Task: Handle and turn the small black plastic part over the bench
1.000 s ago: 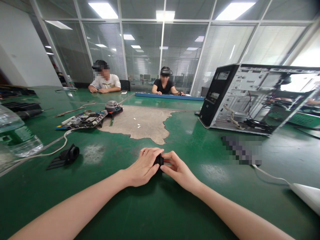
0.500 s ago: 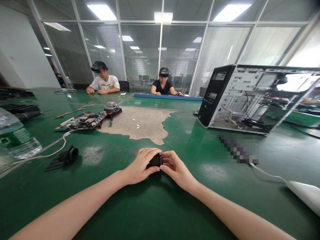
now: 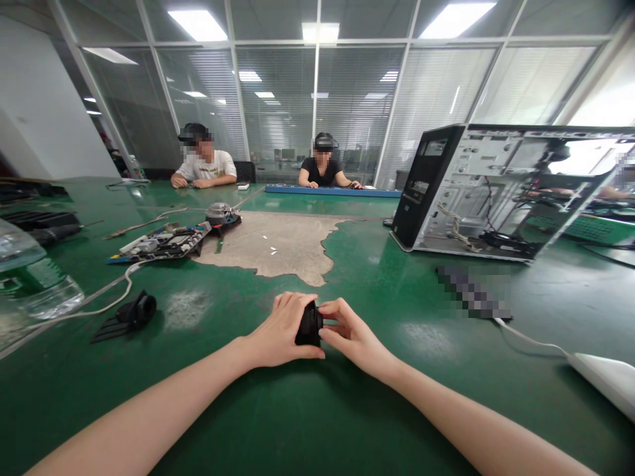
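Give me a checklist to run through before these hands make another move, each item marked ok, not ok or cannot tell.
1. Left hand gripping the black part: ok, thumb on the near side, fingers over it.
2. Right hand at the part: ok, thumb and fingertip at its right side.
3. Part resting on the green table: cannot tell.
4. Far side of the part visible: not ok, hidden from this camera.
5. Black bracket-like piece apart from both hands: ok, lying to the left.
6. Bottle away from the left forearm: ok.

Glass partition (blinds lowered) beyond green table; bright light panels above; white wall left.
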`<control>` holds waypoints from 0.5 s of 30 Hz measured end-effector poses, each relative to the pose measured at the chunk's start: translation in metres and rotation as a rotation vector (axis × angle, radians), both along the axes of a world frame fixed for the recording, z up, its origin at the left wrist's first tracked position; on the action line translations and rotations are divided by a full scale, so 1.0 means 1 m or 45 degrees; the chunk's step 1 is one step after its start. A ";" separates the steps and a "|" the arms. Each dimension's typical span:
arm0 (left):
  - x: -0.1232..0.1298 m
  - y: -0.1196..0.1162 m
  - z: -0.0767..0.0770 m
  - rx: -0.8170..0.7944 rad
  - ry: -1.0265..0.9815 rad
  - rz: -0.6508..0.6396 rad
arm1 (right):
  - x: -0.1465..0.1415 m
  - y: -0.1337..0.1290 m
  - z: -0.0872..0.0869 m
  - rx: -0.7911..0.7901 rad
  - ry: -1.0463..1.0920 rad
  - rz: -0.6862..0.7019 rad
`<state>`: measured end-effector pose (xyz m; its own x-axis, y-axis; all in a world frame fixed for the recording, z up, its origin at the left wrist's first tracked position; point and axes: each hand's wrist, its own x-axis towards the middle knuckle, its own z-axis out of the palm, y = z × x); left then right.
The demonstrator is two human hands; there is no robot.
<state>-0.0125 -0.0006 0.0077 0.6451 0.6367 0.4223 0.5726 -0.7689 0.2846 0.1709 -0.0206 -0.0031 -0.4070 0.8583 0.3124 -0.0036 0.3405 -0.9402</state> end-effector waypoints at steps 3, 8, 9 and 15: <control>0.001 0.000 -0.001 0.023 0.027 0.032 | -0.001 0.001 0.002 -0.050 -0.019 -0.037; 0.004 0.000 -0.001 0.044 0.055 0.043 | -0.002 0.002 0.002 -0.044 -0.083 -0.067; 0.003 0.000 -0.001 0.049 0.056 0.046 | -0.001 0.002 0.002 -0.023 -0.103 -0.061; 0.002 -0.002 -0.001 0.050 0.059 0.039 | 0.000 0.000 -0.001 0.080 -0.084 -0.047</control>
<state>-0.0107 -0.0022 0.0069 0.6451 0.6400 0.4175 0.6078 -0.7609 0.2273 0.1706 -0.0204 -0.0044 -0.3973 0.8525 0.3396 0.0714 0.3977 -0.9147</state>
